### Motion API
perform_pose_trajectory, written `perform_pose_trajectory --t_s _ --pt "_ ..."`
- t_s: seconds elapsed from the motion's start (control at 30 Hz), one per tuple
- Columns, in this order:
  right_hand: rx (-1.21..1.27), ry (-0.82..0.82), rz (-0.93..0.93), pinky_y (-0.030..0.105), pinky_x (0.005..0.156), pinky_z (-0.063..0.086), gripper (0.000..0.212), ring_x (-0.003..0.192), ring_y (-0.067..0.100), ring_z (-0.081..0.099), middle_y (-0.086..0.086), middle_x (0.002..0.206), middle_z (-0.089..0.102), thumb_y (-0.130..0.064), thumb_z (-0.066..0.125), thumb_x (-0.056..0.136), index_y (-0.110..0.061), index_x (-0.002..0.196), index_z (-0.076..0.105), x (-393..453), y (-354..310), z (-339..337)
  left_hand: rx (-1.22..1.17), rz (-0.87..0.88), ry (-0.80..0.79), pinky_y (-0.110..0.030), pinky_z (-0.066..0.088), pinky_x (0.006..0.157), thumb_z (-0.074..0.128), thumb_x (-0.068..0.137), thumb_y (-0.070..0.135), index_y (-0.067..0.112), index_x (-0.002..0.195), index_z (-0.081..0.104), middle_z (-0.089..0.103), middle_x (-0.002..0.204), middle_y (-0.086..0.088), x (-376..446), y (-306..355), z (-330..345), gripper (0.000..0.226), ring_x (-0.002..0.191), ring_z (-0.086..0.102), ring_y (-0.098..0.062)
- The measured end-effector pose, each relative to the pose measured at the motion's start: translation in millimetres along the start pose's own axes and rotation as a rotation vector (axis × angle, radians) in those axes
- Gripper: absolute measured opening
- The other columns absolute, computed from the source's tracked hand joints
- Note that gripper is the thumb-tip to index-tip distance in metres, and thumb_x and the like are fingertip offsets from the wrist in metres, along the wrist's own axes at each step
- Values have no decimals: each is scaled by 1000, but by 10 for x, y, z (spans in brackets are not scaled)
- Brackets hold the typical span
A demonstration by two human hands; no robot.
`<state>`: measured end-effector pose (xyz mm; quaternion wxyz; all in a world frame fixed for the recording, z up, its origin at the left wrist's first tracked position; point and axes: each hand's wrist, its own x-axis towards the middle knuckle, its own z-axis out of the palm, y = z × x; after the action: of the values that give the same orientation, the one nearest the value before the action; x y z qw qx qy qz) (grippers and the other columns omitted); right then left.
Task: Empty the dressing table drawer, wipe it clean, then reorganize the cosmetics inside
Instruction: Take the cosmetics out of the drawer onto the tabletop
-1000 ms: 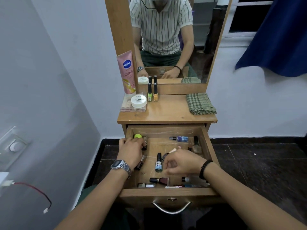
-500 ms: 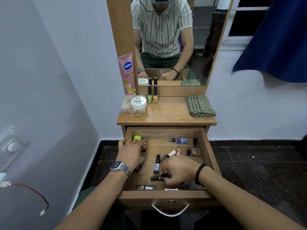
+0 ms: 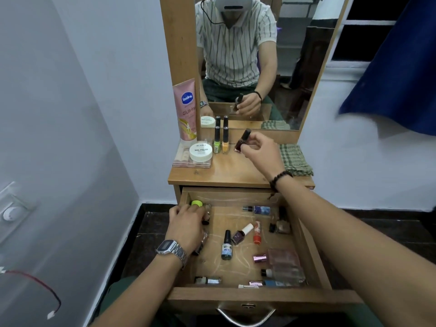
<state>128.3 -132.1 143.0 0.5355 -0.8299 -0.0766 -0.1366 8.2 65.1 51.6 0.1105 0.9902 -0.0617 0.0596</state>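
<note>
Lifted from the drawer (image 3: pixel 313 251), right hand (image 3: pixel 262 152) pinches a dark bottle (image 3: pixel 241 142); left hand (image 3: pixel 188 228) hides its grasp.

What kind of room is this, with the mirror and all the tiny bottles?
Probably a bedroom or dressing corner at home. A small wooden dressing table stands against the wall with a tall mirror above it, its open drawer holds nail polish and perfume bottles, and a blue curtain hangs by a window.

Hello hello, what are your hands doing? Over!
Right hand pinching dark red nail polish bottle over the tabletop. Left hand on small items in the drawer. Many bottles inside. Nothing blocking.
</note>
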Motion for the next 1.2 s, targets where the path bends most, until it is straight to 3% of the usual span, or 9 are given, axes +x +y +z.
perform_pose_trajectory --t_s 0.1,0.3,0.43,0.57,0.67,0.77,0.93,1.07,1.2 --pt "-124 32 1 10 70 46 21 85 7 62 -5 90 68 -21 71 80 -16 100 69 276 97 116 7 8 15 -30 19 99 47 85 15 32 111 55 54 116 14 -1 -11 10 32 116 42 -12" --pt "-279 -1 45 23 82 54 21 82 10 64 -2 87 71 -21 73 77 -16 98 71 529 412 299 -18 33 68 -30 22 105 47 86 17 29 130 44 45 130 11 25 -29 79 46 126 36 -11" --pt "-230 -5 82 25 87 52 26 88 10 65 0 94 72 -19 74 78 -14 104 71 548 535 290 -36 26 64 -29 19 108 46 86 17 30 137 38 42 135 13 41 -33 109 54 129 33 -9" --pt "-67 112 93 26 85 53 26 91 10 62 -1 99 68 -18 66 85 -14 111 66 339 459 149 35 69 8 -30 30 98 44 88 17 26 131 42 53 125 8 46 -10 80 44 115 46 -14" --pt "-20 208 0 10 70 47 11 80 4 59 -6 88 65 -14 59 90 -18 98 65 -101 296 4 30 156 -82 -33 43 87 42 93 23 21 126 47 57 124 0 24 54 58 34 104 56 -21" --pt "-18 89 -19 8 66 46 11 75 -2 57 -9 87 64 -12 58 92 -19 98 65 -670 310 -36 -43 150 -190 -34 51 78 45 92 31 23 117 48 59 118 -1 18 157 84 27 100 58 -22" --pt "-104 -118 67 23 68 54 16 75 3 63 -9 81 68 -9 60 90 -23 94 67 -1165 670 55 -71 82 -363 -37 53 81 60 83 50 24 124 45 64 111 -5 58 435 190 50 98 62 -25" --pt "-177 -193 61 32 73 55 18 74 7 63 -10 79 67 -11 58 87 -26 93 66 -1170 715 72 26 57 -393 -38 51 84 61 84 41 21 121 51 64 112 -11 57 598 234 43 102 62 -32" --pt "-250 -243 7 30 76 54 20 77 3 61 -15 84 66 -11 57 87 -27 96 64 -1199 724 48 -20 11 -366 -34 52 81 60 84 40 21 109 63 66 106 -8 59 544 224 31 99 63 -28"
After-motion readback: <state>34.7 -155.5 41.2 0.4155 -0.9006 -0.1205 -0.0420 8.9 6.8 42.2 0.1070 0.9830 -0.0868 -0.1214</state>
